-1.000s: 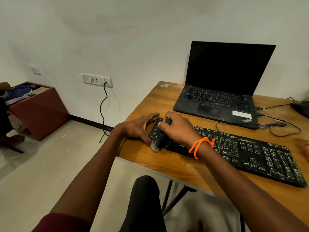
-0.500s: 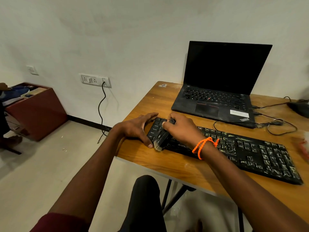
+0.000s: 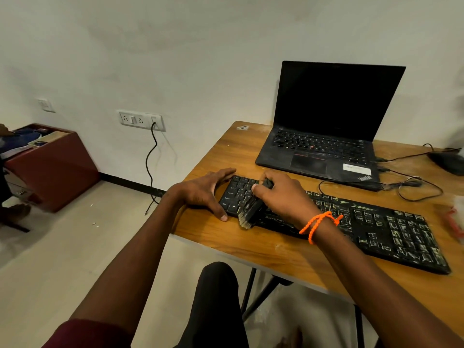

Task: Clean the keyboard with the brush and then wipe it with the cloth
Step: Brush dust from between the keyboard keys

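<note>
A long black keyboard [image 3: 376, 227], streaked with pale dust on its middle and right keys, lies across the wooden table [image 3: 251, 247]. My right hand [image 3: 281, 197] grips a black brush [image 3: 248, 214]. Its pale bristles sit at the keyboard's front left edge. My left hand [image 3: 203, 189] rests against the keyboard's left end, thumb at the front corner and fingers spread along the far side. The leftmost keys look cleaner than the others. At the far right edge something white and red [image 3: 455, 219] shows, blurred.
An open black laptop [image 3: 324, 146] stands behind the keyboard, with cables [image 3: 411, 184] looped to its right and a dark object [image 3: 449, 160] at the far right. A wall socket with a hanging cord [image 3: 150, 159] and a red-brown cabinet [image 3: 50, 167] are to the left. My knee [image 3: 216, 297] is under the table's edge.
The brush has shifted slightly to the right along the keyboard's left section, uncovering more of the leftmost keys. My left hand stays at the keyboard's left end.
</note>
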